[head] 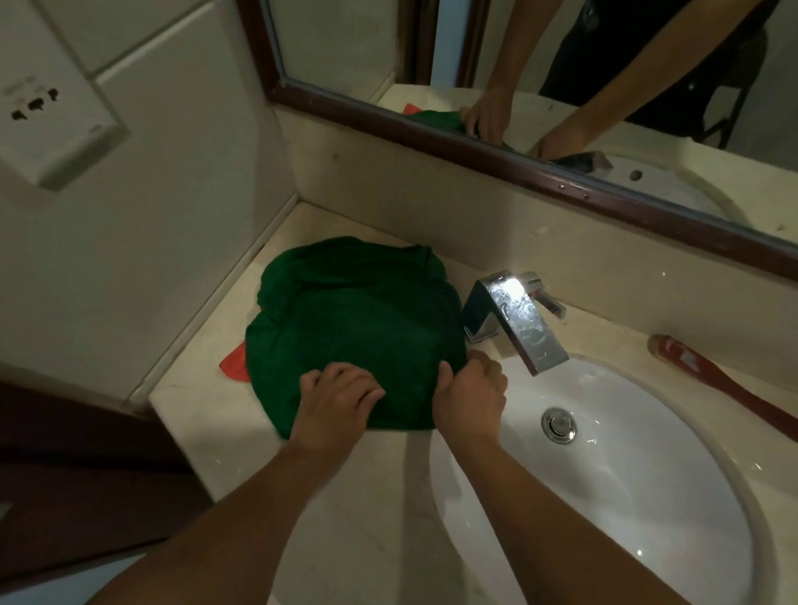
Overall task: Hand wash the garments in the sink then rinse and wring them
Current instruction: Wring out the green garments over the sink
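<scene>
Green garment on the counter beside the sink, both hands at its near edge.

The pale counter (379, 507) holds the white sink (654, 496). The green garment (355, 328) lies bunched on the counter just left of the sink, not inside it. Its longer axis runs from the front edge toward the back wall. An orange cloth (234, 363) shows from under the garment, on the side away from the sink. The right hand (471, 392), at the left rim of the sink, is closed and pinches the garment's near corner between thumb and fingers. The left hand (338, 400), a little more left of the sink, rests on the near hem with bent fingers; if it really grips the cloth I cannot tell. The hands are near each other but apart.
</scene>
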A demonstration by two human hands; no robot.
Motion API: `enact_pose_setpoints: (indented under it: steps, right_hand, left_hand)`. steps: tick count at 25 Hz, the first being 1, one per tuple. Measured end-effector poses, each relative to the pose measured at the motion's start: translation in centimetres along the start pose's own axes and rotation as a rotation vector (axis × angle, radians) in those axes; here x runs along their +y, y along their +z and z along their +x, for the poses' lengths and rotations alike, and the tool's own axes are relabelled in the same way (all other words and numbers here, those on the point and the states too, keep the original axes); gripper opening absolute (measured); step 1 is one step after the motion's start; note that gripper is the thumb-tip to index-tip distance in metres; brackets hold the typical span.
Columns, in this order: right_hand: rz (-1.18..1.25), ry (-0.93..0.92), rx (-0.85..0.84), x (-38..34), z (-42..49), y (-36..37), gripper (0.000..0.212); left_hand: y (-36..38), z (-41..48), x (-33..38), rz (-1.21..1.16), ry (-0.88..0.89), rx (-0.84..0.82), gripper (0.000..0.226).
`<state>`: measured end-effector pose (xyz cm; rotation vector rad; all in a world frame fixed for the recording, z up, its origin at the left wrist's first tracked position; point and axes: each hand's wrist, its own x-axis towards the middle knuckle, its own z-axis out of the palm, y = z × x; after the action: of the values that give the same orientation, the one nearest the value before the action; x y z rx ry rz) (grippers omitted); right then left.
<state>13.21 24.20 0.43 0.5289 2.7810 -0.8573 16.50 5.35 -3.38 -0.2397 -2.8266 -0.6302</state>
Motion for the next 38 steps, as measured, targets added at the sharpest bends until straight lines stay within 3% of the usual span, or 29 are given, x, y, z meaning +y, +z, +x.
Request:
enact_pose_setpoints:
  steps: [10, 15, 19, 24, 26, 30, 35, 38]
  right_hand:
    - [0.22, -0.027, 0.075, -0.1, 0.0, -1.0, 0.019]
    - [0.416, -0.055, -0.078, -1.6, -1.4, -3.1, 0.012]
    - [0.587, -0.062, -0.066, -2.6, -1.4, -4.0, 0.012]
    - [0.82, -0.01, -0.123, -5.2, -1.4, -5.6, 0.015]
    - [0.838, -0.004, -0.101, -5.4, -1.2, -5.7, 0.012]
    - [0.884, 0.004, -0.122, -5.3, -1.3, -5.6, 0.011]
    - [0.974, 0.053, -0.164, -4.8, -1.7, -5.7, 0.015]
    - [0.862, 0.022, -0.178, -4.7, -1.5, -5.5, 0.018]
  left_hand:
    - [0.5, 0.5, 1.9, -0.102, -0.138, -0.009, 0.028]
    - [0.4, 1.7, 4.2, -0.299, -0.157, -0.028, 0.038]
    - [-0.2, 1.9, 5.4, -0.507, -0.204, -0.12, 0.051]
    - [-1.0, 2.1, 6.3, -0.524, -0.286, -0.154, 0.067]
    - [-1.6, 2.4, 6.3, -0.494, -0.281, -0.137, 0.057]
    - [-2.9, 3.4, 6.0, -0.504, -0.305, -0.046, 0.014]
    - [-3.6, 4.9, 6.0, -0.566, -0.282, -0.114, 0.019]
    - [-3.3, 4.5, 6.7, -0.599, -0.314, -0.123, 0.029]
